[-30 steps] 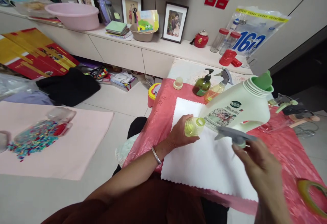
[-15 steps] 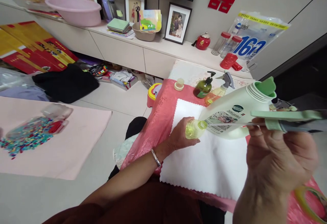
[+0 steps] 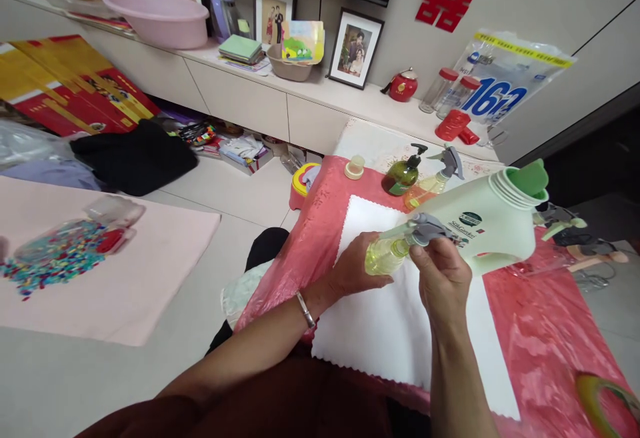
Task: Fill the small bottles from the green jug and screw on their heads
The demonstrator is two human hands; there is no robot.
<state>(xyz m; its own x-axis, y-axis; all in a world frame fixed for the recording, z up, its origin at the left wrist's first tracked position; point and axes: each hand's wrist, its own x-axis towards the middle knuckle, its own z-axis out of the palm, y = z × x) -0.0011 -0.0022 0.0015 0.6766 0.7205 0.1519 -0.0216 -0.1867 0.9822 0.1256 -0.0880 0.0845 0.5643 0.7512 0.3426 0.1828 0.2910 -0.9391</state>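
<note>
Bottle (image 3: 382, 259) sits clasped in left grip (image 3: 355, 267), spray head (image 3: 431, 230) pinched in right grip (image 3: 446, 277).

Bottle (image 3: 384, 258): small, see-through, yellow-green; tilted, neck up and toward the pale green jug (image 3: 500, 225).
Bottle, place: left of the jug, near it, clasped in the left hand (image 3: 357, 268).
Spray head (image 3: 430, 228): grey, with a pale green trigger (image 3: 400, 230); gripped by the fingers of the right hand (image 3: 445, 275).
Spray head, place: just in front of the jug's left part, at the bottle's neck.
Trigger, pose: stretched out over the bottle, away from the jug.
Joint: whether the threads are engaged cannot be told.
</note>
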